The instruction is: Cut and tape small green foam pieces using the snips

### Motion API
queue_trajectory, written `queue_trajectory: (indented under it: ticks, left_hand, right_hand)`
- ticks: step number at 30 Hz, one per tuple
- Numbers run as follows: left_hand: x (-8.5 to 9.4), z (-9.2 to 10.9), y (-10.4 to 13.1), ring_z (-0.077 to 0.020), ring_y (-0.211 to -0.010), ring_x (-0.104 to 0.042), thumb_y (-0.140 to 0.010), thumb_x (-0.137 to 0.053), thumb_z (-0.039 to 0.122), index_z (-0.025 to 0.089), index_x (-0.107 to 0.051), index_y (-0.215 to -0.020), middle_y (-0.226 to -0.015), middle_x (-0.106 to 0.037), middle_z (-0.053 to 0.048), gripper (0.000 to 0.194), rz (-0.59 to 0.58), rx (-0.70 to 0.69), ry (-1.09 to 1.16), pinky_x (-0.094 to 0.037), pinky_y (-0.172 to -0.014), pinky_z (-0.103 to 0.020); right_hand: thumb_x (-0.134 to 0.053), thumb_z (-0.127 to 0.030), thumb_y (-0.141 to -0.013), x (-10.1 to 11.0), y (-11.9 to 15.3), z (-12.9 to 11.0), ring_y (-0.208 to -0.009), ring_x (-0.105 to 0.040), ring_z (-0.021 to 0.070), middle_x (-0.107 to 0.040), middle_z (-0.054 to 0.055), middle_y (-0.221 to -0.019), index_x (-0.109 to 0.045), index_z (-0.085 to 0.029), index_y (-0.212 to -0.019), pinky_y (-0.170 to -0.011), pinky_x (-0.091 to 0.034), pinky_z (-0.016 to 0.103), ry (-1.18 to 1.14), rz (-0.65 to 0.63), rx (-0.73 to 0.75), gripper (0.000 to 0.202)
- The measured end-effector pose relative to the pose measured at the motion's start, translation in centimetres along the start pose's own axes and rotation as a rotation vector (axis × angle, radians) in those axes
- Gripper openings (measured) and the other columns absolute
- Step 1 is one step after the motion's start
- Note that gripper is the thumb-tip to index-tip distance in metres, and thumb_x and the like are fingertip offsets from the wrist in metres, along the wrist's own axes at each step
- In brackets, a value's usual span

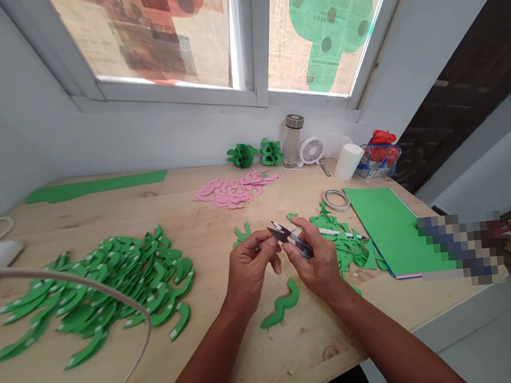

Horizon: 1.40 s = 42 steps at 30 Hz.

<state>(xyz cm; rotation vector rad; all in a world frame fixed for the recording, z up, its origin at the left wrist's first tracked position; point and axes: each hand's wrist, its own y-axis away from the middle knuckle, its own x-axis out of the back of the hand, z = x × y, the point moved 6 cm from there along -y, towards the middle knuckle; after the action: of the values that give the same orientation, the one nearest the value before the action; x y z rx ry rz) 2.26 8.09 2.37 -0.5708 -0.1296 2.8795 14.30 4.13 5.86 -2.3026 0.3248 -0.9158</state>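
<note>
My right hand (314, 258) is closed around small dark snips (289, 239), whose blades point up and to the left. The blade tips are at the fingers of my left hand (251, 264), which is closed in a pinch; what it holds is too small to make out. Just below my hands a wavy green paper piece (281, 304) lies on the wooden table (236, 362). Beyond my right hand are green paper scraps (349, 251) with a white pen-like stick (338, 232) across them.
Left: a heap of green cut strips (120, 283) and a looping cable (147, 322). Behind: pink paper pieces (228, 192), two green paper figures, a glass bottle (293, 143) and a small fan (311, 150). Right: a tape roll (336, 200) and green sheets (394, 226).
</note>
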Motion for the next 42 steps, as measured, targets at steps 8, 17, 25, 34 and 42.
queue_trajectory:
  ticks: [8,17,25,34,42]
  left_hand:
    - [0.0,0.2,0.0,-0.0064,-0.041,-0.048,-0.073,-0.065,0.030,0.014,-0.064,-0.073,-0.062,-0.057,0.002,0.015,0.019,0.004,-0.046,-0.041,-0.042,-0.021]
    - [0.5,0.3,-0.1,-0.0064,-0.042,-0.049,-0.074,-0.063,0.030,0.015,-0.065,-0.081,-0.065,-0.054,0.003,0.016,0.062,-0.014,-0.061,-0.041,-0.043,-0.021]
    - [0.8,0.3,-0.2,-0.0060,-0.041,-0.049,-0.075,-0.063,0.027,0.016,-0.065,-0.089,-0.068,-0.056,0.002,0.019,0.075,-0.024,0.029,-0.040,-0.042,-0.021]
    - [0.2,0.0,0.1,-0.0062,-0.040,-0.048,-0.073,-0.063,0.029,0.015,-0.066,-0.088,-0.066,-0.055,0.002,0.021,0.064,0.020,-0.071,-0.040,-0.040,-0.020]
    - [-1.0,0.5,0.8,-0.0059,-0.042,-0.050,-0.079,-0.055,0.026,0.018,-0.067,-0.096,-0.074,-0.058,-0.001,0.022,0.016,-0.099,-0.289,-0.044,-0.045,-0.021]
  right_hand:
    - [-0.051,-0.028,-0.085,0.1,0.0,-0.1,-0.051,-0.048,0.0097,-0.051,-0.003,-0.064,-0.045,-0.018,-0.120,-0.051,-0.040,0.021,0.053,0.027,0.047,0.037]
    - [-0.054,-0.033,-0.083,0.2,0.0,0.3,-0.053,-0.051,0.0095,-0.055,-0.002,-0.068,-0.044,-0.017,-0.121,-0.049,-0.042,0.019,0.047,0.049,0.009,0.042]
    - [-0.053,-0.033,-0.082,-0.2,0.0,0.7,-0.053,-0.051,0.0095,-0.052,-0.003,-0.066,-0.044,-0.016,-0.121,-0.049,-0.042,0.019,0.017,0.023,-0.022,0.043]
    - [-0.059,-0.025,-0.076,0.1,-0.1,1.4,-0.050,-0.049,0.0073,-0.055,-0.002,-0.077,-0.042,-0.022,-0.121,-0.044,-0.039,0.019,-0.231,0.086,-0.210,0.049]
    - [-0.057,-0.018,-0.075,-0.5,0.0,2.5,-0.051,-0.050,0.0056,-0.059,0.000,-0.089,-0.044,-0.024,-0.122,-0.045,-0.040,0.018,-0.308,0.057,-0.301,0.048]
